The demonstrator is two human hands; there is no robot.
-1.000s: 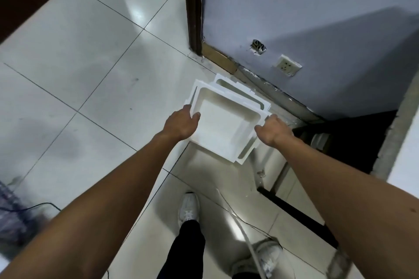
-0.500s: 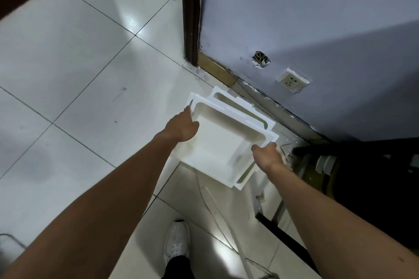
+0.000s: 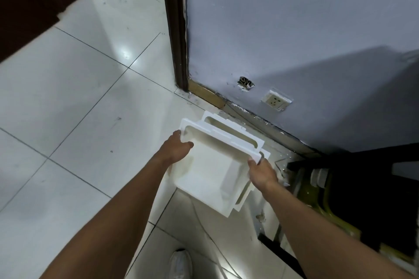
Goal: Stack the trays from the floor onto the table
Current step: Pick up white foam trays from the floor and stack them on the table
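Left hand [image 3: 175,150] and right hand [image 3: 263,174] grip the top tray [image 3: 208,172], cavity facing up.

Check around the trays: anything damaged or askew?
Yes. A ragged hole breaks the wall just left of the socket. The top tray, gripped by left hand and right hand, sits offset from the lower tray, not nested square.

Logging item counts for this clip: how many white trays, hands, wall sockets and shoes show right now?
White trays: 2, the upper tray and the lower tray
Hands: 2, left hand and right hand
Wall socket: 1
Shoe: 1
Total: 6
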